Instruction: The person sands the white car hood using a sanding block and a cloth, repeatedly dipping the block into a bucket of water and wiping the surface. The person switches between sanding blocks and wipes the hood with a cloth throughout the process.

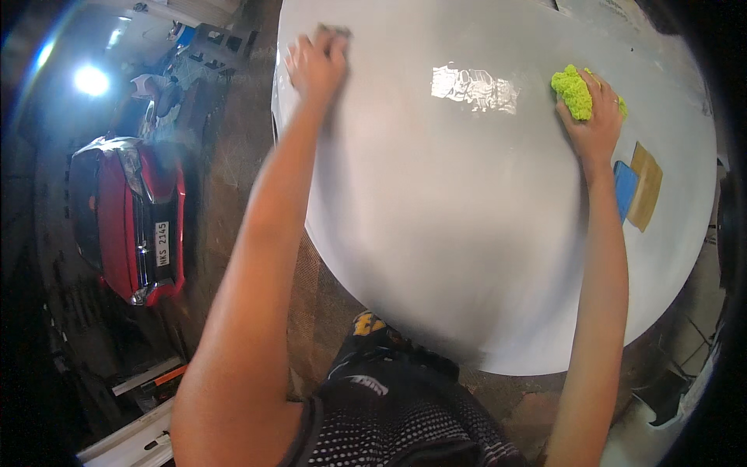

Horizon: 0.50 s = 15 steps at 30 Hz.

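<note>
A large, smooth, pale grey-white panel (405, 202), rounded like a car body part, spreads out in front of me. My left hand (317, 68) reaches to its far left edge, fingers bent around a small dark grey piece (334, 31) too hidden to name. On the far right side, my right hand (597, 117) grips a nubby yellow-green sponge (573, 93) against the surface. Beside my right forearm lie a flat blue block (623, 189) and a tan sheet (646, 187), partly overlapping. A glossy patch of reflected light (475, 89) shows on the panel between my hands.
Left of the panel, a red car (144, 218) stands on the dark floor, with a bright lamp (92, 80) farther back. White trim pieces (132, 436) lie at the lower left. A dark rack-like object (222, 45) stands at the far left.
</note>
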Each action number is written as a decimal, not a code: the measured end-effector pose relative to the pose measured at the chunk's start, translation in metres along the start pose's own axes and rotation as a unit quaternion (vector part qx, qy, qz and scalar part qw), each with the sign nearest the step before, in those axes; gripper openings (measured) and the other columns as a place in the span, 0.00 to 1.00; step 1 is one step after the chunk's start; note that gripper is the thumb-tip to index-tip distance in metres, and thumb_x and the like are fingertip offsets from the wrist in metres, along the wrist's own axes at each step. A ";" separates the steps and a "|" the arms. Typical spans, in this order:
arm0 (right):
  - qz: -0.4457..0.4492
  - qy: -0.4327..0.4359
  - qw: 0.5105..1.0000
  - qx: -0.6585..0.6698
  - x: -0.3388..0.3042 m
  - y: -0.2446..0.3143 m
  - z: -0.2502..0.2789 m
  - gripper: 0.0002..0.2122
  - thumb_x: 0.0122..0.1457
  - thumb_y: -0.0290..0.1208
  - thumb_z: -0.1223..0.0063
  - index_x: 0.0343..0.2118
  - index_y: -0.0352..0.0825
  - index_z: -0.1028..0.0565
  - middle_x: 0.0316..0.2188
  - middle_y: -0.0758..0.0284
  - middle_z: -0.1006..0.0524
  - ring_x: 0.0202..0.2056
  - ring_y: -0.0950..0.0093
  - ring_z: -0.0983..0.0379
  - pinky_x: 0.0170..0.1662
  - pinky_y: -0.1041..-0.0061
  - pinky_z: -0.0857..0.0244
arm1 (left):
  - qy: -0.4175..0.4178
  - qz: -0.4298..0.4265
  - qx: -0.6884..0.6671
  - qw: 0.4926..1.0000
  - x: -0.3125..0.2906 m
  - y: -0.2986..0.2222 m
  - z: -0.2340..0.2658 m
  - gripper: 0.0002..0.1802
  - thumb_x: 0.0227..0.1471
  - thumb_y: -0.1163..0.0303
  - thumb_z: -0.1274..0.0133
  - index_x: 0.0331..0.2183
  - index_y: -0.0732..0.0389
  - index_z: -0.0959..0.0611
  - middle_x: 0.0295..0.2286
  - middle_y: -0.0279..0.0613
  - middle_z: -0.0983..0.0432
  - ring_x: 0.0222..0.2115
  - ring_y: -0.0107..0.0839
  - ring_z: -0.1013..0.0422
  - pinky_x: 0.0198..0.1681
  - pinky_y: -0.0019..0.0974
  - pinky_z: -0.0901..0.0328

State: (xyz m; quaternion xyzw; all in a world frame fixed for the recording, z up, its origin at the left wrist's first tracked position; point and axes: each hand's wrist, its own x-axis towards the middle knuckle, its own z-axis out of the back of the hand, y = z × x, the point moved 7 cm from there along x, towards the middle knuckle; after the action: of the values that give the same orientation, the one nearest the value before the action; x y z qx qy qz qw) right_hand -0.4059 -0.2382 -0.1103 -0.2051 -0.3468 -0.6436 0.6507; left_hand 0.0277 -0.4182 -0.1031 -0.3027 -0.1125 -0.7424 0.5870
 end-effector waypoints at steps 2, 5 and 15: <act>0.004 0.000 1.000 0.012 0.004 0.005 -0.005 0.33 0.45 0.42 0.28 0.57 0.51 0.26 0.54 0.67 0.26 0.54 0.61 0.29 0.53 0.59 0.35 | -0.010 0.051 0.022 0.998 0.016 0.014 -0.003 0.20 0.61 0.52 0.49 0.46 0.53 0.14 0.50 0.65 0.28 0.53 0.62 0.32 0.57 0.60 0.40; 0.002 0.003 1.000 0.020 0.001 -0.002 -0.011 0.32 0.46 0.42 0.28 0.57 0.51 0.26 0.54 0.67 0.26 0.54 0.61 0.29 0.53 0.58 0.35 | -0.027 -0.039 0.033 0.998 -0.085 -0.027 -0.008 0.22 0.62 0.52 0.50 0.50 0.53 0.16 0.53 0.69 0.30 0.53 0.65 0.34 0.58 0.63 0.41; -0.004 -0.006 1.000 0.003 0.002 -0.005 0.005 0.31 0.46 0.42 0.30 0.57 0.52 0.25 0.53 0.67 0.25 0.52 0.61 0.28 0.54 0.58 0.35 | -0.009 0.011 0.018 1.000 -0.039 0.012 -0.001 0.20 0.60 0.52 0.48 0.47 0.53 0.15 0.51 0.63 0.27 0.52 0.62 0.32 0.58 0.59 0.41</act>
State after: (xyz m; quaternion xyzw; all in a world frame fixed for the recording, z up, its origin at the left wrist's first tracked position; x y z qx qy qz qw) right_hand -0.4121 -0.2367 -0.1069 -0.2056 -0.3530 -0.6437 0.6471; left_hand 0.0436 -0.3908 -0.1288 -0.3002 -0.1277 -0.7308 0.5995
